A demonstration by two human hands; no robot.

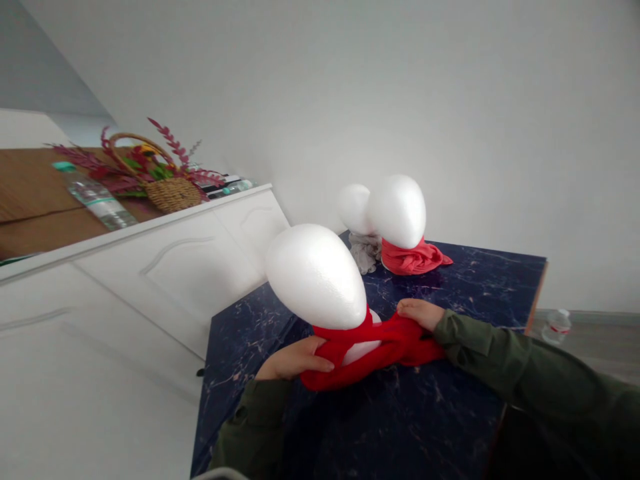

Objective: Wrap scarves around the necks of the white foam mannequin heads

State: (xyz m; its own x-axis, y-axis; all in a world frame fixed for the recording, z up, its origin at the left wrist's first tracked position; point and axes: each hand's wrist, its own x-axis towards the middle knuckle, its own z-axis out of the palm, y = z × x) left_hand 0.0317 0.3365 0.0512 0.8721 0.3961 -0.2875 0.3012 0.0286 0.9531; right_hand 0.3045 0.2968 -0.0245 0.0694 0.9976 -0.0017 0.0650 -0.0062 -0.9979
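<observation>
A white foam mannequin head stands on the dark blue marbled table. A red scarf is wrapped around its neck. My left hand grips the scarf at the left side of the neck. My right hand holds the scarf's other end on the right, pressed toward the tabletop. Both arms wear dark green sleeves.
Two more white foam heads stand at the table's far end, one with a coral-red scarf, one with a grey scarf. A white cabinet on the left carries a flower basket and a water bottle. Another bottle sits on the floor.
</observation>
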